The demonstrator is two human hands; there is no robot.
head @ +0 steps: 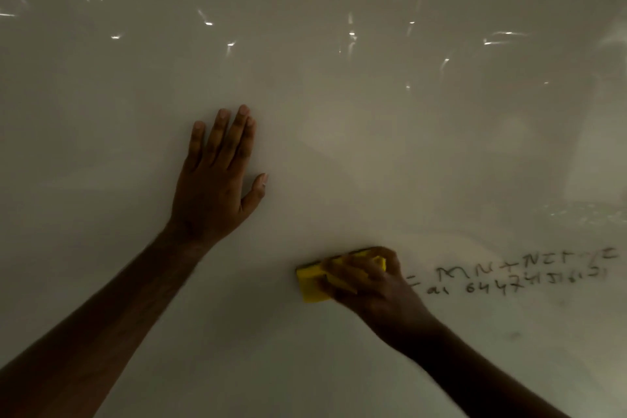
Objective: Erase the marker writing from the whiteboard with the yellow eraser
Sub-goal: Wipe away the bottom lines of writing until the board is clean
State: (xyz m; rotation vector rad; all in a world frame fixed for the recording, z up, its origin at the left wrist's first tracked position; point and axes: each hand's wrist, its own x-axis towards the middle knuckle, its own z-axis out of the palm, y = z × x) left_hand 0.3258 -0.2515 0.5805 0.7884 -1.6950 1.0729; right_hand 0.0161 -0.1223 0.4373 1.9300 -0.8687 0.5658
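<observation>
- My left hand (217, 176) lies flat, fingers straight, on the whiteboard (339, 112);
- my right hand (369, 285) grips the yellow eraser (314, 282), marker writing (509, 273) just right.

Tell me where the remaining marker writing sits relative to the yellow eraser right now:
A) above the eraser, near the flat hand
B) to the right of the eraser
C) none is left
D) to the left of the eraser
B: two rows of marker writing run rightward from the right hand, whose grip holds the yellow eraser on the whiteboard; the board to the left looks clean.
</observation>
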